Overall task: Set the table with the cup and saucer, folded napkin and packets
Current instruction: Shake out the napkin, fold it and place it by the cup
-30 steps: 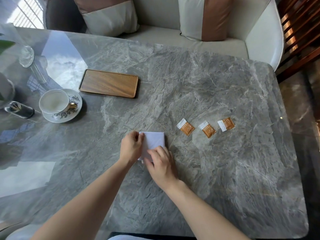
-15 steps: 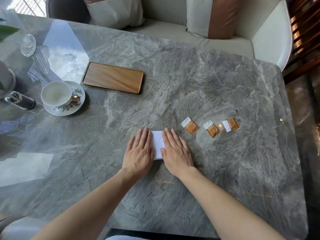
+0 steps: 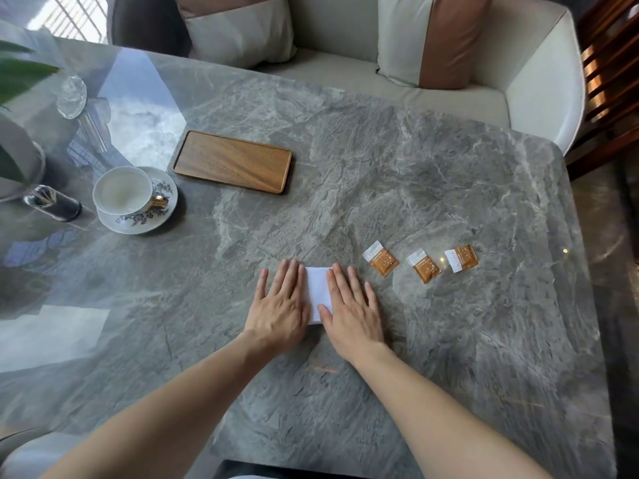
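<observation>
A folded white napkin [image 3: 317, 292] lies on the grey marble table [image 3: 380, 188], near the front middle. My left hand [image 3: 280, 305] lies flat on its left part and my right hand [image 3: 351, 311] flat on its right part, fingers spread, so only a middle strip shows. Three orange and white packets [image 3: 380, 258] [image 3: 423, 267] [image 3: 461, 257] lie in a row just right of my right hand. A white cup [image 3: 122, 191] with a gold handle stands on a floral saucer [image 3: 162, 212] at the left.
A wooden tray [image 3: 233, 161] lies behind the napkin, right of the cup. A small dark shaker [image 3: 52, 203], a plant pot [image 3: 17, 157] and a clear glass piece [image 3: 71, 96] stand at the far left. A cream sofa with cushions [image 3: 432, 39] is beyond the table.
One second ago my fingers were pinching and folding the napkin. Both hands have since flattened onto it, palms down, and stay pressed there.
</observation>
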`<action>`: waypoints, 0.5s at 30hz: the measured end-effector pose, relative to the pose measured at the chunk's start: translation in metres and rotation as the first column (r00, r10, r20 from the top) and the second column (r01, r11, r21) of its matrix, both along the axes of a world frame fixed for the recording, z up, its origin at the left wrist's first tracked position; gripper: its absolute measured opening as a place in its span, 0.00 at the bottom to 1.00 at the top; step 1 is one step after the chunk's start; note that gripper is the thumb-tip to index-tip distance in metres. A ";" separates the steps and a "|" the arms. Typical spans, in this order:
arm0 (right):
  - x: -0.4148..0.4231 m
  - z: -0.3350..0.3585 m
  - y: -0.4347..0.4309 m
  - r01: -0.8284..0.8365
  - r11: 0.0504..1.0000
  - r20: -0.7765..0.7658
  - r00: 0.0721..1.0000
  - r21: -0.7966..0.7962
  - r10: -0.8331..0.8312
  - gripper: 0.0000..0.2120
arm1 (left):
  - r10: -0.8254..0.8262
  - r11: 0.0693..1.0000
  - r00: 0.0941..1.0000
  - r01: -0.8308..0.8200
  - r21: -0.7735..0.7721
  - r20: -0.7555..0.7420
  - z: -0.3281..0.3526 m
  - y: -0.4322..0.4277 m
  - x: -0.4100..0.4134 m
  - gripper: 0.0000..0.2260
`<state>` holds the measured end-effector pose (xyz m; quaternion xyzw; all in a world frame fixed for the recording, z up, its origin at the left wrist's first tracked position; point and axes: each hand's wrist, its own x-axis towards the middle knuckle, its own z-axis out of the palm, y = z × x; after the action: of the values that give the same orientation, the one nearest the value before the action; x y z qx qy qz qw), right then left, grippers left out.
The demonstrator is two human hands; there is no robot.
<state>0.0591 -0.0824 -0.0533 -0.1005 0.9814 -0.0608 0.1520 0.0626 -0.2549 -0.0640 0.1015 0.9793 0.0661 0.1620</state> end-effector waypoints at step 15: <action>0.026 0.031 -0.015 0.450 0.633 0.285 0.892 -0.630 -0.350 0.08 | 0.397 0.833 0.910 -0.412 0.369 0.120 0.033 -0.009 0.001 0.20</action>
<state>0.0848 -0.0972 -0.0226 0.0757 0.8739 -0.4550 0.1534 0.0639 -0.2641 -0.0309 -0.0789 0.9426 0.2926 0.1400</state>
